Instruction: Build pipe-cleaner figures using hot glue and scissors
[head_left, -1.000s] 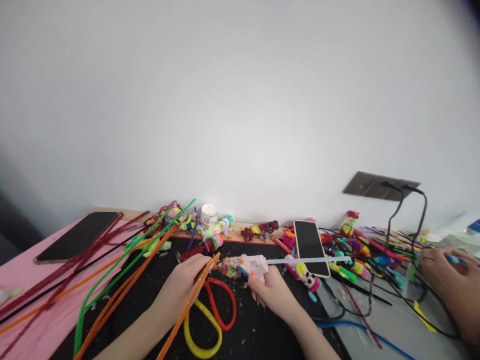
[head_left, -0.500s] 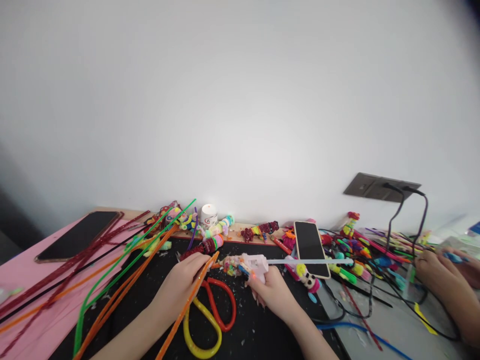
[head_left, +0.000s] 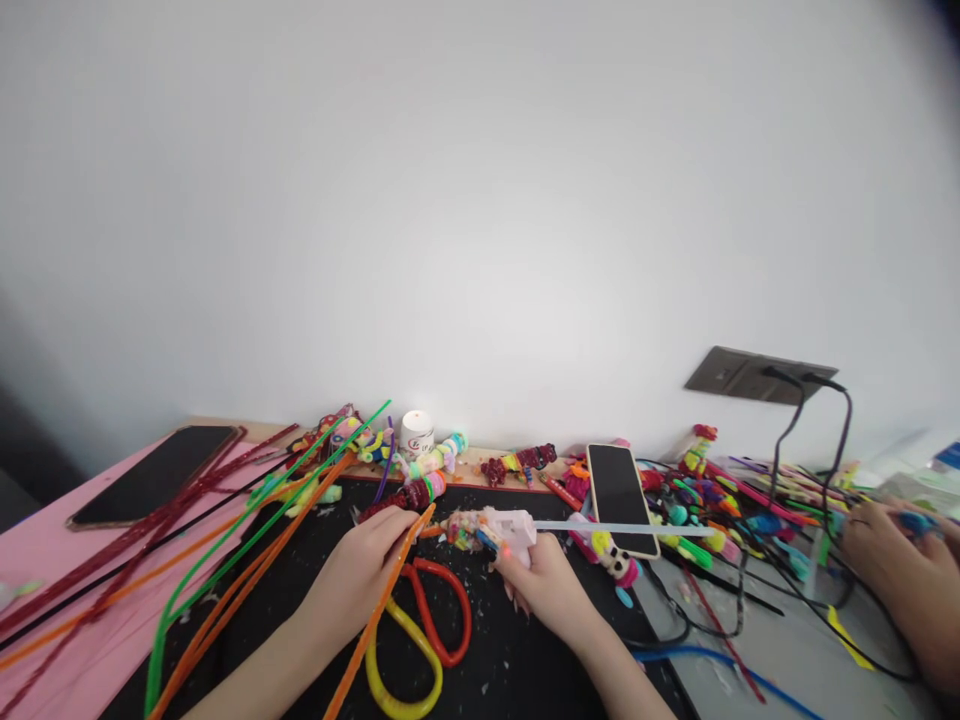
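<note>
My right hand [head_left: 544, 582] is wrapped round the handle of a small white glue gun [head_left: 508, 528] whose clear glue stick [head_left: 615, 527] pokes out to the right. Its nozzle points left at a small multicoloured pipe-cleaner piece [head_left: 463, 530]. My left hand [head_left: 361, 572] is closed on an orange pipe cleaner [head_left: 375, 620] that runs down to the lower edge, its tip meeting the piece at the nozzle. Both hands rest on a black mat [head_left: 517, 670].
Red and yellow pipe-cleaner loops [head_left: 420, 640] lie between my forearms. Long green, orange and red stems [head_left: 225, 560] fan out on the left over pink cloth, beside a dark phone [head_left: 154, 472]. Another phone [head_left: 619, 484], craft figures and cables crowd the right, where another person's hands [head_left: 896, 565] work.
My hands have hardly moved. The glue stick's far end has drifted slightly. The other person's hands at the right have shifted a little.
</note>
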